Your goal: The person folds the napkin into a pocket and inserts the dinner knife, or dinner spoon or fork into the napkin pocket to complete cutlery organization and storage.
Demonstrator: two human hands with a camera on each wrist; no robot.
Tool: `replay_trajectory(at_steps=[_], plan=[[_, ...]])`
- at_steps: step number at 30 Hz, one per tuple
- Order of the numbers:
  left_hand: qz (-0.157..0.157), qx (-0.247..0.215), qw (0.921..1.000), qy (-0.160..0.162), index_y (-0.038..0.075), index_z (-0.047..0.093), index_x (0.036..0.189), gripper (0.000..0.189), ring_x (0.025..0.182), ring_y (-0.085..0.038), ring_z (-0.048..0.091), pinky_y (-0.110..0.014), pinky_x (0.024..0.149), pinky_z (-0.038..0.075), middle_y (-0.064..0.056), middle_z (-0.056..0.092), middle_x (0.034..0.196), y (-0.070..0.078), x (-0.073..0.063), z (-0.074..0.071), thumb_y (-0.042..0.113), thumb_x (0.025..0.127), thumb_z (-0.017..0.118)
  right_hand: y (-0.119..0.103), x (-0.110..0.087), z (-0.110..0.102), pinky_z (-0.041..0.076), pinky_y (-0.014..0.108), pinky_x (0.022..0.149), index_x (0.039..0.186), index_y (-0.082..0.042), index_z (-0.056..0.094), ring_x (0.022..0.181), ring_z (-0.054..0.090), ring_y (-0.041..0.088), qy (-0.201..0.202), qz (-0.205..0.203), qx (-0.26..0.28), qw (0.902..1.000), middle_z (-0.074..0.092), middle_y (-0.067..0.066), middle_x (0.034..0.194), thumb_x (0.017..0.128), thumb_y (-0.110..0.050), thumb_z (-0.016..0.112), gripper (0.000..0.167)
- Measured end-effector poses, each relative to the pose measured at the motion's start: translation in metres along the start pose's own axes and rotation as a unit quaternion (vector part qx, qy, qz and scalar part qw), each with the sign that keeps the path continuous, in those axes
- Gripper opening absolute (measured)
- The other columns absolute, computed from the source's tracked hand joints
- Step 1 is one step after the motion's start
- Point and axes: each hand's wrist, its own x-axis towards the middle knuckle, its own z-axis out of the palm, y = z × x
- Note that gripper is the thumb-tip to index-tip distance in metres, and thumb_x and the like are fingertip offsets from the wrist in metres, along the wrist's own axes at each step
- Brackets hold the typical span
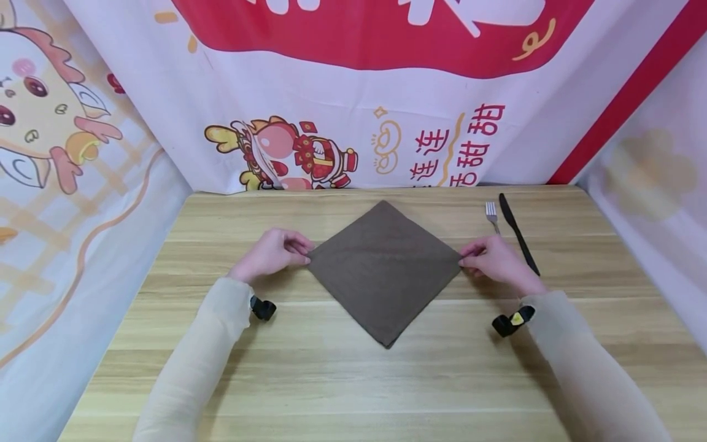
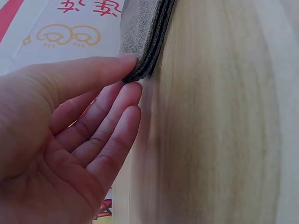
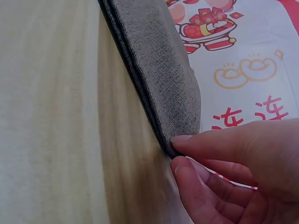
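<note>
A dark brown cloth napkin (image 1: 385, 270), folded in layers, lies as a diamond on the wooden table, one corner pointing at the person. My left hand (image 1: 274, 252) pinches its left corner between thumb and fingers. At the opposite corner my right hand (image 1: 493, 259) pinches the cloth the same way. In the left wrist view the stacked edges of the napkin (image 2: 142, 39) show beside the thumb tip. The right wrist view shows the layered napkin (image 3: 163, 70) with its corner between thumb and finger.
Beyond the right hand lie a fork (image 1: 491, 212), partly hidden by that hand, and a black knife (image 1: 518, 233). A printed cloth (image 1: 331, 92) hangs along the table's back edge, with more hangings at both sides. The wooden table (image 1: 353, 393) extends toward the person.
</note>
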Motion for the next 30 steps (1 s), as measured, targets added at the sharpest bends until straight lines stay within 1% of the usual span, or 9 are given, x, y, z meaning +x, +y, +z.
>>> replay_trajectory(at_steps=[4, 7, 14, 17, 21, 23, 25, 27, 30], plan=[[-0.008, 0.001, 0.9999, -0.013, 0.006, 0.075, 0.113, 0.026, 0.09, -0.022, 0.067, -0.035, 0.079, 0.055, -0.005, 0.072, 0.098, 0.001, -0.004, 0.002, 0.007, 0.088, 0.08, -0.003, 0.008, -0.003, 0.06, 0.033, 0.071, 0.114, 0.002, 0.072, 0.081, 0.068, 0.024, 0.01, -0.01, 0.004, 0.9999, 0.071, 0.016, 0.101, 0.096, -0.008, 0.072, 0.021], [-0.011, -0.001, 0.9997, -0.02, 0.007, 0.074, 0.114, 0.028, 0.089, -0.022, 0.067, -0.037, 0.079, 0.055, -0.005, 0.072, 0.098, 0.004, -0.009, 0.004, 0.007, 0.088, 0.081, -0.003, 0.015, -0.005, 0.059, 0.032, 0.071, 0.113, 0.001, 0.072, 0.081, 0.068, 0.024, 0.026, -0.02, 0.009, 0.9994, 0.071, 0.015, 0.1, 0.095, -0.008, 0.074, 0.02], [0.007, -0.015, 0.9994, -0.031, 0.005, 0.069, 0.119, 0.036, 0.083, -0.023, 0.068, -0.035, 0.075, 0.056, -0.007, 0.071, 0.094, 0.006, -0.019, 0.009, 0.006, 0.086, 0.083, -0.002, 0.029, -0.005, 0.058, 0.032, 0.069, 0.109, 0.002, 0.072, 0.079, 0.068, 0.025, 0.064, -0.046, 0.023, 0.9966, 0.073, 0.016, 0.094, 0.094, -0.014, 0.076, 0.023], [0.013, -0.017, 0.9991, -0.037, 0.005, 0.069, 0.119, 0.036, 0.082, -0.023, 0.068, -0.034, 0.073, 0.056, -0.006, 0.071, 0.093, 0.006, -0.023, 0.011, 0.007, 0.087, 0.082, -0.002, 0.035, -0.004, 0.059, 0.032, 0.068, 0.108, 0.002, 0.073, 0.079, 0.07, 0.024, 0.075, -0.04, 0.031, 0.9959, 0.074, 0.015, 0.094, 0.095, -0.017, 0.076, 0.024], [0.021, -0.013, 0.9989, -0.039, 0.004, 0.07, 0.117, 0.032, 0.083, -0.021, 0.067, -0.033, 0.073, 0.056, -0.005, 0.071, 0.093, 0.007, -0.028, 0.015, 0.007, 0.088, 0.082, -0.006, 0.044, -0.001, 0.059, 0.03, 0.069, 0.111, 0.004, 0.071, 0.079, 0.07, 0.022, 0.086, -0.022, 0.067, 0.9938, 0.073, 0.017, 0.097, 0.095, -0.015, 0.074, 0.025], [0.02, -0.011, 0.999, -0.04, 0.004, 0.07, 0.117, 0.031, 0.083, -0.021, 0.067, -0.033, 0.073, 0.056, -0.004, 0.071, 0.093, 0.009, -0.032, 0.017, 0.007, 0.088, 0.081, -0.009, 0.048, 0.001, 0.06, 0.029, 0.069, 0.112, 0.006, 0.069, 0.079, 0.07, 0.021, 0.091, -0.02, 0.092, 0.9914, 0.073, 0.018, 0.098, 0.095, -0.013, 0.074, 0.025], [0.018, -0.012, 0.9988, -0.043, 0.005, 0.07, 0.117, 0.03, 0.083, -0.021, 0.067, -0.033, 0.073, 0.056, -0.004, 0.071, 0.093, 0.012, -0.035, 0.019, 0.007, 0.089, 0.08, -0.012, 0.052, 0.003, 0.06, 0.029, 0.07, 0.113, 0.007, 0.069, 0.079, 0.071, 0.021, 0.093, -0.025, 0.106, 0.9897, 0.072, 0.02, 0.1, 0.095, -0.011, 0.073, 0.026], [0.019, -0.01, 0.9986, -0.049, 0.005, 0.069, 0.117, 0.029, 0.084, -0.02, 0.067, -0.033, 0.074, 0.056, -0.003, 0.07, 0.093, 0.014, -0.039, 0.021, 0.007, 0.09, 0.079, -0.015, 0.053, 0.004, 0.06, 0.03, 0.072, 0.116, 0.006, 0.068, 0.082, 0.072, 0.022, 0.088, -0.029, 0.11, 0.9896, 0.072, 0.021, 0.105, 0.096, -0.012, 0.072, 0.027], [0.028, -0.015, 0.9979, -0.056, 0.004, 0.068, 0.117, 0.028, 0.085, -0.019, 0.067, -0.033, 0.074, 0.056, -0.003, 0.071, 0.093, 0.018, -0.043, 0.026, 0.004, 0.09, 0.076, -0.021, 0.054, 0.006, 0.059, 0.032, 0.079, 0.124, 0.003, 0.067, 0.093, 0.072, 0.025, 0.074, -0.036, 0.103, 0.9912, 0.07, 0.021, 0.115, 0.098, -0.016, 0.071, 0.033]])
